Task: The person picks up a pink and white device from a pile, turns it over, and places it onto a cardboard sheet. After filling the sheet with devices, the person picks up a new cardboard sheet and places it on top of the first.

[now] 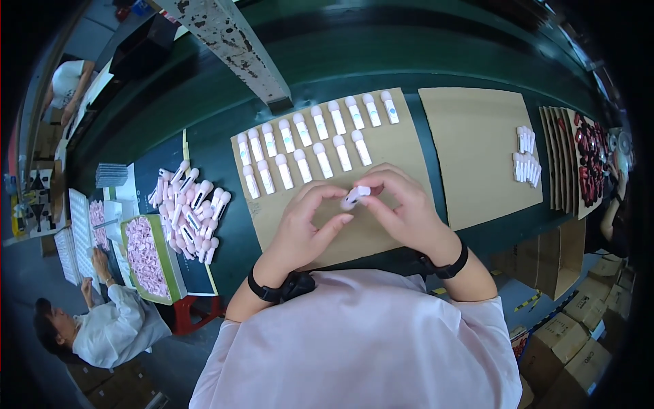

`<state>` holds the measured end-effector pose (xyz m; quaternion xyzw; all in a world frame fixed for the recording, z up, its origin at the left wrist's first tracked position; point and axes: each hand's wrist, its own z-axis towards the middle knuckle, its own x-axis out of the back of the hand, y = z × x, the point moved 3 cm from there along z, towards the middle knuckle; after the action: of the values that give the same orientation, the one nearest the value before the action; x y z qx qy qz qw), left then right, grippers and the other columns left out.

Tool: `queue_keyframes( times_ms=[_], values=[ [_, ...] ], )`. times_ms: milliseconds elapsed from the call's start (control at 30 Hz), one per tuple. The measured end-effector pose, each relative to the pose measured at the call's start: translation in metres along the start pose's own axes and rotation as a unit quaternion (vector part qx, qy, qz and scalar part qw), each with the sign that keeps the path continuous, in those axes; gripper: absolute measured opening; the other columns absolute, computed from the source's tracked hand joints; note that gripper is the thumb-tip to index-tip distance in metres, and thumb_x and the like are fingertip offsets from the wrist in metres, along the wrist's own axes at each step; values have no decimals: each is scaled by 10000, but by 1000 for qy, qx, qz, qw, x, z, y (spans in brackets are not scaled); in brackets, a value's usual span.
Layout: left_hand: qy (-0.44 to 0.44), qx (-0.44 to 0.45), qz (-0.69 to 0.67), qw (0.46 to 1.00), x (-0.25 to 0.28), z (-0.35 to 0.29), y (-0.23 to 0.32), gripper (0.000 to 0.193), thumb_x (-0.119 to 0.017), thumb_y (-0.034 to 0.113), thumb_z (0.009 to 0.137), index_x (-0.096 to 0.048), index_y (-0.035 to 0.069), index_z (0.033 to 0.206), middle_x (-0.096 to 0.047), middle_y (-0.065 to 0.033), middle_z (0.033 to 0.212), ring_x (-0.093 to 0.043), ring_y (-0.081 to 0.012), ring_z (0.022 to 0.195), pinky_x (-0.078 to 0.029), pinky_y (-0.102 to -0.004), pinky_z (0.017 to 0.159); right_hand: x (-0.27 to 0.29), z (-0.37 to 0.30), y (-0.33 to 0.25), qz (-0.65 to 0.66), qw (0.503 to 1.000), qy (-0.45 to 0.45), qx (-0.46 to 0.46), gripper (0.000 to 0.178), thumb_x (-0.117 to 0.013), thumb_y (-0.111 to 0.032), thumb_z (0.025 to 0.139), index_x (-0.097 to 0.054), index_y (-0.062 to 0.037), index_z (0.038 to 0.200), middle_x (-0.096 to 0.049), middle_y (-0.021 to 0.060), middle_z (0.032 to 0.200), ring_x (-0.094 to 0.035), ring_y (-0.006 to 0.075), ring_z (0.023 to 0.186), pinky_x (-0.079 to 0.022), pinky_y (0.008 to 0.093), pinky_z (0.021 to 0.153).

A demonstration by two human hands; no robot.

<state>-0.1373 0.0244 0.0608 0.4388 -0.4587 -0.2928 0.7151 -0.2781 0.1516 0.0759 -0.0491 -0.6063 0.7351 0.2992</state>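
Over the cardboard sheet, the right hand pinches a stubby, tilted wand, pale pink and white with a dark patch. The left hand gapes beside it, thumb and forefinger parted; whether it touches, I can't tell.

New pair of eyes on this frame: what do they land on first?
Probably the two neat rows of pink-tipped white sticks on the cardboard sheet in front of the person. Next, the loose heap of similar sticks off to the left. Near the center, the right hand pinches another pale stick, the left hand close beside it.
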Motion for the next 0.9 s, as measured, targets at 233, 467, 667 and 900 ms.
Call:
queue_keyframes(
  times_ms=[233,467,667,900],
  values=[
    [-117,-1,197,973,-2,-15,-10,332,-729,155,799,-630,46,1096,-580,-118,1172,-550,-306,1091,-437,-397,944,38,10,41,-251,966,18,61,224,-677,30,793,-624,-12,1007,-638,125,1026,-634,293,920,-518,343,791],
    [-161,12,256,953,-3,-23,-19,339,-733,171,781,-656,61,1093,-556,-107,1228,-536,-290,1124,-420,-401,960,32,-5,59,-364,924,-79,87,180,-686,-38,802,-630,-30,973,-621,108,1085,-620,306,977,-508,385,845],
    [-169,8,252,953,-4,-18,-17,329,-735,160,768,-661,64,1073,-558,-108,1219,-524,-295,1144,-425,-407,957,35,9,72,-398,911,-66,80,167,-675,-89,819,-627,-40,972,-609,98,1118,-608,292,1019,-497,391,864],
    [-184,14,233,955,-2,-19,-16,358,-741,131,755,-667,54,1096,-550,-123,1241,-549,-312,1104,-437,-403,956,62,13,65,-398,916,-28,32,222,-677,-132,824,-620,-35,1015,-607,110,1122,-591,317,1045,-490,405,886]
  ],
)
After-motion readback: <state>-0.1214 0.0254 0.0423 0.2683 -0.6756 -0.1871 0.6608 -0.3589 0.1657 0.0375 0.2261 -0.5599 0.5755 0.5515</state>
